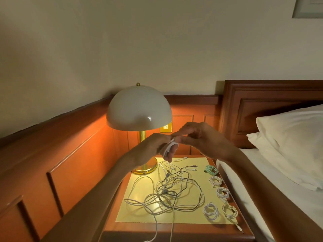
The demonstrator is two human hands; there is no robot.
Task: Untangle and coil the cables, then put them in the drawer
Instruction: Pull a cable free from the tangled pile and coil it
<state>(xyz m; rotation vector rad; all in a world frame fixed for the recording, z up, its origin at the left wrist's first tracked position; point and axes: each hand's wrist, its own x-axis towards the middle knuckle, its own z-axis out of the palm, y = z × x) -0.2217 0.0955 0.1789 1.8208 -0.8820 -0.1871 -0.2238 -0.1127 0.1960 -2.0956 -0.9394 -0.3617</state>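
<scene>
A tangle of white and dark cables (172,193) lies on the yellow mat (138,212) of the nightstand. Above it, my left hand (157,148) grips a small white cable coil (169,145) wrapped around its fingers. My right hand (201,138) pinches the cable's end at the top of that coil. Along the mat's right edge lie finished coils: a green one (211,169) and several white ones (216,180) (211,211). Two white strands hang over the nightstand's front edge. No drawer is visible.
A brass lamp with a white dome shade (139,107) stands at the nightstand's back left. A bed with white pillows (295,142) and a wooden headboard (272,105) is to the right. Wood panelling lines the wall to the left.
</scene>
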